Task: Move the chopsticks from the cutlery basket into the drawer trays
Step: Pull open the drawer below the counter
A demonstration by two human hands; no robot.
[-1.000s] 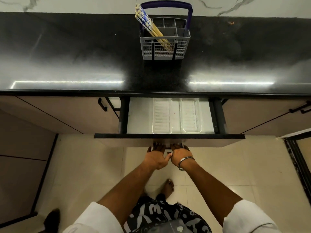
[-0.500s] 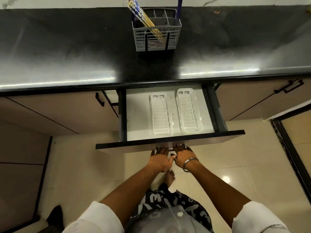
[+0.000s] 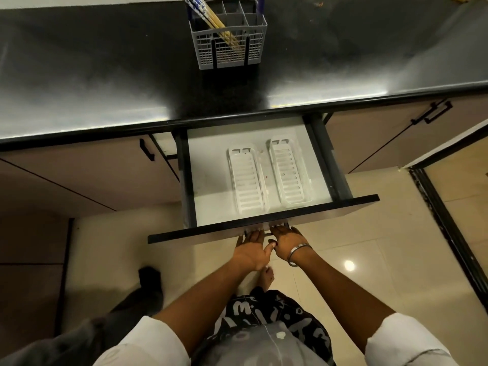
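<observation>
Black stone makes up the worktop [image 3: 105,75], glossy enough to throw back two bars of light near its front edge, and the drawer [image 3: 258,178] hangs pulled out from beneath that edge. Take the drawer as the marker for everything else. Beyond it, back across the worktop, stands the grey cutlery basket [image 3: 229,48] with its dark blue handle posts, and the chopsticks [image 3: 211,17] — yellow shafts with blue-and-white patterned tops — lean toward the left out of one of its rear cells. Inside the drawer two white slotted trays lie lengthwise side by side, the left tray [image 3: 247,180] a little nearer the drawer front than the right tray [image 3: 289,173], with a narrow strip of pale drawer floor between them. At the drawer's dark front panel both hands meet: the left hand [image 3: 250,253] and the right hand [image 3: 286,244] sit just beside each other — fingers curled up under the lower edge, gripping the pull there, thumbs nearly touching. A metal bangle [image 3: 298,254] circles the right wrist. Below the drawer is pale tiled floor [image 3: 369,247], with closed brown cabinet fronts to either side.
</observation>
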